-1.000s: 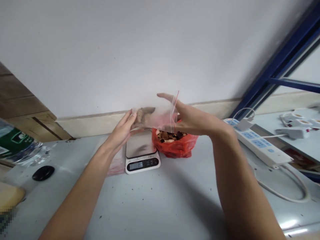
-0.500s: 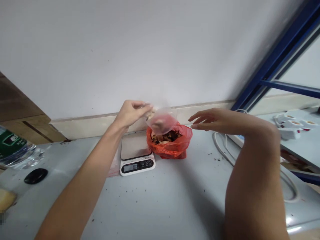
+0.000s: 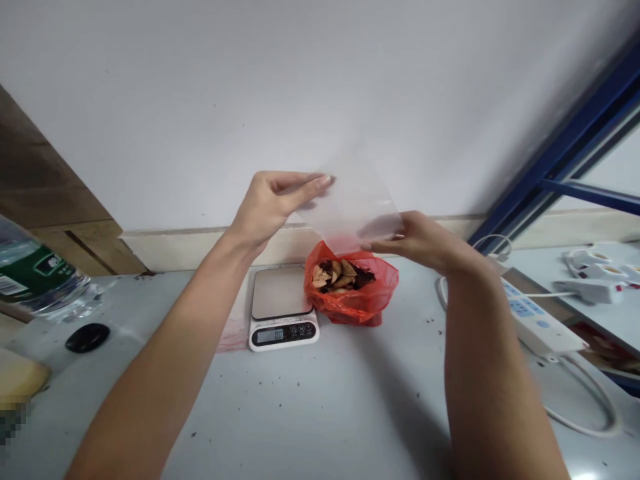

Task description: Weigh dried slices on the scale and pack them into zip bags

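A translucent plastic bag point(image 3: 353, 197) is held up in front of the wall, above a red plastic bag point(image 3: 350, 300). My left hand point(image 3: 280, 200) pinches its left edge between thumb and fingers. Lower on the other side, my right hand point(image 3: 415, 237) has its thumb and fingers closed around the bag's right edge. Brown and tan dried pieces point(image 3: 340, 275), like dried leaves or slices, fill the open red bag on the table. A white digital scale point(image 3: 283, 300) stands just left of the red bag, its pan bare and its display reading 0.0.
A water bottle with a green label point(image 3: 40, 273) lies at the left, near a black oval object point(image 3: 88, 338) and a pale yellow object point(image 3: 20, 380). A power strip point(image 3: 537, 317) with white cables sits at right, beside a blue frame point(image 3: 555, 153). Dark crumbs dot the table.
The clear bag has risen and flattened, and the pale pieces in it no longer show. My right hand has come in and closed on it. The red bag's contents look fuller.
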A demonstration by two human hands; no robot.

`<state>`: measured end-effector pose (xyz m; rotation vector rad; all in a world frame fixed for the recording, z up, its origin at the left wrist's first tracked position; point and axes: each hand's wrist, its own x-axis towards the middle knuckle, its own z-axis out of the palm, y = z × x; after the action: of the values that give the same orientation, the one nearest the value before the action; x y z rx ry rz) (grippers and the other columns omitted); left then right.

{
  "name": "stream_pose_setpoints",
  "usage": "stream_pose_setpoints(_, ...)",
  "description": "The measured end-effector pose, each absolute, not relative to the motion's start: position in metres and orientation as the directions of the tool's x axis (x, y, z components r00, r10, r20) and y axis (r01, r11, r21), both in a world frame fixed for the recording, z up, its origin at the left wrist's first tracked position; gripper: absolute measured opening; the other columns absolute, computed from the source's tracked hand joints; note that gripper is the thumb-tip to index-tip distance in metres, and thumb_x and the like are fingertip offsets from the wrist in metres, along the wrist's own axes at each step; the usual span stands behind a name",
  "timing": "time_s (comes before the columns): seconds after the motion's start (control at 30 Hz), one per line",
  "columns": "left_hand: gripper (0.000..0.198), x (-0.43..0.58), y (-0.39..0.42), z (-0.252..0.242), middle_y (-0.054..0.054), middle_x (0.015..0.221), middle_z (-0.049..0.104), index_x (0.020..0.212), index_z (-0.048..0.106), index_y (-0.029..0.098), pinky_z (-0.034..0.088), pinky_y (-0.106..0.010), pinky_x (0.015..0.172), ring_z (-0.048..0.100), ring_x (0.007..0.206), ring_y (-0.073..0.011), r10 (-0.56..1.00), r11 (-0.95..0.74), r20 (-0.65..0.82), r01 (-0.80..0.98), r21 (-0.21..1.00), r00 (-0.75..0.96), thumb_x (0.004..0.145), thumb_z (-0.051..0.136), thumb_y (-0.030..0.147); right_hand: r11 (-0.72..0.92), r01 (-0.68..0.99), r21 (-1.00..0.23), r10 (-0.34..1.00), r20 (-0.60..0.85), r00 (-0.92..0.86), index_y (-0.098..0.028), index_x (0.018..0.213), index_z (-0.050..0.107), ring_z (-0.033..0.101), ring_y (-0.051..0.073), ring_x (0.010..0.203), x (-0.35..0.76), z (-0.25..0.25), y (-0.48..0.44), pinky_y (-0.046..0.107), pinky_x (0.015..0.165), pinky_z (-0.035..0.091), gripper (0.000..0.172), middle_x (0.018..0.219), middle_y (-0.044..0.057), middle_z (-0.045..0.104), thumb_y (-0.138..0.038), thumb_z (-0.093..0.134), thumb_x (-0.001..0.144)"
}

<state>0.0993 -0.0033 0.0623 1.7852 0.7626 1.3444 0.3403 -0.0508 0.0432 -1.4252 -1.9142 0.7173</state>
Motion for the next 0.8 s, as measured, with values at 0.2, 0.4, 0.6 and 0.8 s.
stream_pose_setpoints(0.2, 0.038, 0.028, -0.004, 0.036, -0.008, 0.086, 0.082, 0.077, 0.083, 0.019, 0.059, -0.037, 0.086, 0.074, 0.091, -0.0249, 0.92, -0.389, 0.39, 0.242, 0.889, 0.049, 0.065, 0.091, 0.055, 0.288, 0.234, -0.928, 0.956, 0.263, -0.133, -0.017, 0.075, 0.075, 0.074, 0.023, 0.076, 0.302, 0.034, -0.042, 0.04, 0.078, 0.061, 0.047, 0.078, 0.007, 0.078, -0.06, 0.09, 0.062)
stream_pose_setpoints(0.4, 0.032, -0.061, -0.012, 0.024, -0.009, 0.093, 0.083, 0.086, 0.084, 0.021, 0.058, -0.036, 0.086, 0.075, 0.099, -0.0295, 0.988, -0.091, 0.149, 0.646, 0.758, -0.035, 0.077, 0.074, 0.05, 0.415, 0.36, -0.836, 0.9, 0.436, -0.024, -0.014, 0.093, 0.081, 0.072, 0.02, 0.068, 0.242, 0.019, -0.037, 0.035, 0.066, 0.06, 0.028, 0.08, 0.008, 0.078, -0.04, 0.08, 0.08)
stream_pose_setpoints(0.6, 0.032, -0.11, -0.014, 0.027, -0.012, 0.103, 0.083, 0.099, 0.08, 0.018, 0.058, -0.035, 0.083, 0.076, 0.095, -0.0288, 0.999, 0.029, 0.021, 0.848, 0.528, -0.047, 0.089, 0.058, 0.038, 0.679, 0.653, -0.334, 0.68, 0.621, -0.389, -0.017, 0.108, 0.08, 0.073, 0.022, 0.089, 0.152, -0.004, -0.043, 0.033, 0.076, 0.057, 0.024, 0.105, 0.012, 0.08, -0.015, 0.057, 0.099)
stream_pose_setpoints(0.8, 0.039, -0.099, -0.018, 0.028, -0.01, 0.124, 0.078, 0.127, 0.074, 0.018, 0.053, -0.031, 0.1, 0.072, 0.116, -0.0244, 0.996, -0.087, 0.056, 0.874, 0.477, 0.068, 0.098, 0.05, 0.028, 0.786, 0.619, -0.006, 0.619, 0.024, -0.785, -0.013, 0.11, 0.077, 0.069, 0.026, 0.104, 0.092, -0.033, -0.071, 0.029, 0.07, 0.052, 0.026, 0.101, 0.017, 0.076, -0.007, 0.052, 0.101)
